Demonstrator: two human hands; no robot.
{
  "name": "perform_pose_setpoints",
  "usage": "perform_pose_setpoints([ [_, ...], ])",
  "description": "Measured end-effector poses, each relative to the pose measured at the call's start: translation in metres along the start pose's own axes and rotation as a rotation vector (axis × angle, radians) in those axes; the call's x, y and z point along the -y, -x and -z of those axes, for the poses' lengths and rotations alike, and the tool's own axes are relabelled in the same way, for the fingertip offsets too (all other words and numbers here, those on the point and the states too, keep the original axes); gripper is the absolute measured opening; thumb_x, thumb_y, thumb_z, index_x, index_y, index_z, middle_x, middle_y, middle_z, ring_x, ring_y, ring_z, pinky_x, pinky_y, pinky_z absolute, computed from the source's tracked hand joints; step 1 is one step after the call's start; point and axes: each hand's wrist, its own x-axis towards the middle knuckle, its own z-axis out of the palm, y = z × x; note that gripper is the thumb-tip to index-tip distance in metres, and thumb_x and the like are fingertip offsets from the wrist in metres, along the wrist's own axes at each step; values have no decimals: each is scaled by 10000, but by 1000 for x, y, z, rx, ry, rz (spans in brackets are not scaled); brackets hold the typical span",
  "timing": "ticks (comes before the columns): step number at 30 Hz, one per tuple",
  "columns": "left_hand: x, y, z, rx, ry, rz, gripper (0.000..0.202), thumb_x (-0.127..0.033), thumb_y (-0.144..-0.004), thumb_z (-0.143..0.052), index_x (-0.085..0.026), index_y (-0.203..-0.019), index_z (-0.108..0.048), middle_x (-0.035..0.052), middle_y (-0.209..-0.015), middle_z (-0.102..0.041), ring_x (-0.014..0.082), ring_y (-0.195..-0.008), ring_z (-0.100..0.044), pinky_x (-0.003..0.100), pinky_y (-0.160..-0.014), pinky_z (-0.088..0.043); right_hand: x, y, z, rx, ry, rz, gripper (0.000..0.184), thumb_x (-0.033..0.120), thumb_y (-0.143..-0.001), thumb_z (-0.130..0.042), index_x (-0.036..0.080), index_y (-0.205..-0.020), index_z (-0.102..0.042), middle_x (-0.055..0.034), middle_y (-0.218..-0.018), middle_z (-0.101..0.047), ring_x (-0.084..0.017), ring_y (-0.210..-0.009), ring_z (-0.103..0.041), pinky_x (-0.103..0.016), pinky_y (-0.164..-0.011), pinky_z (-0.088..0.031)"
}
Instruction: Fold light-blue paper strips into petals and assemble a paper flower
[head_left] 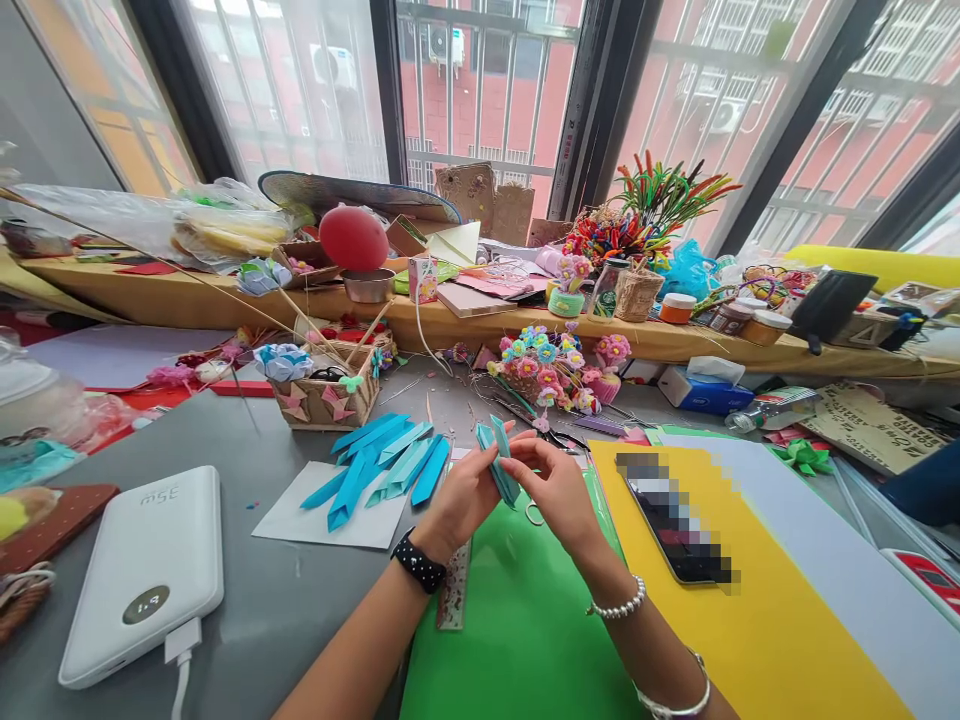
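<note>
Both my hands meet over a green paper sheet [517,620] on the grey table. My left hand [459,495], a black band on its wrist, and my right hand [556,487], with bead bracelets, pinch the same folded teal paper piece [501,462], which stands roughly upright between the fingers. To the left, several folded blue and teal paper strips [382,468] lie fanned on a white sheet [330,518]. A patterned ruler [453,598] lies under my left wrist.
A white power bank [146,572] with its cable lies at front left. A phone [679,525] rests on a yellow sheet [757,610] at right. A paper basket [326,392], a paper flower bouquet [547,368] and scissors sit behind; the window shelf is crowded with craft supplies.
</note>
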Motion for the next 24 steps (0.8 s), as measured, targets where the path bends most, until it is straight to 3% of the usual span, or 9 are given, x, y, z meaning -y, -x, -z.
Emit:
perform_pose_setpoints([
  [12, -3, 0, -5, -33, 38, 0, 289, -284, -807, -448, -175, -1061, -532, 77, -1036, -604, 187, -954, -550, 322, -819, -427, -5, -1, 1, -1, -33, -34, 187, 282, -710, -557, 140, -821, -608, -63, -809, -651, -169, -744, -604, -285, -691, -479],
  [24, 4, -2, -1, -57, 126, 32, 318, -169, -800, -408, -139, -1095, -523, 82, -989, -631, 198, -989, -539, 324, -866, -394, -4, 1, -2, -8, 35, -35, 133, 235, -701, -540, 152, -796, -581, -50, -775, -634, -165, -702, -594, -275, -643, -486],
])
